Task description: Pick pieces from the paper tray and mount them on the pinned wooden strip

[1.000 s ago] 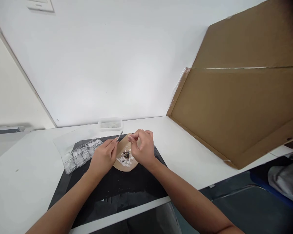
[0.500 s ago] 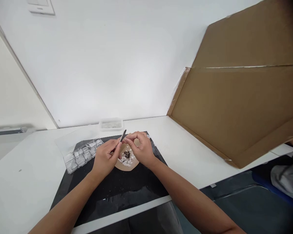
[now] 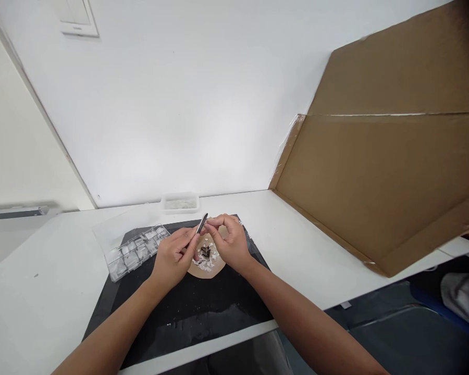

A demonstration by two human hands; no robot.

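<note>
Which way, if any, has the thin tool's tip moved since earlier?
Yes, slightly right. The thin tool in the left hand now has its tip right of the white tub; earlier, it roughly lined up with the tub's right edge.

Soft light brightens the white wall (image 3: 203,120) before me, palest around its middle. The black mat (image 3: 203,299) glints near its front edge; tiny white flakes (image 3: 208,266) look smeary; 1 upper corner darkens.

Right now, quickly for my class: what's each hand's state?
Left hand: closed, holding a slim dark piece.
Right hand: pinched closed near that piece's upper end; whether its grip holds anything cannot be told.
</note>
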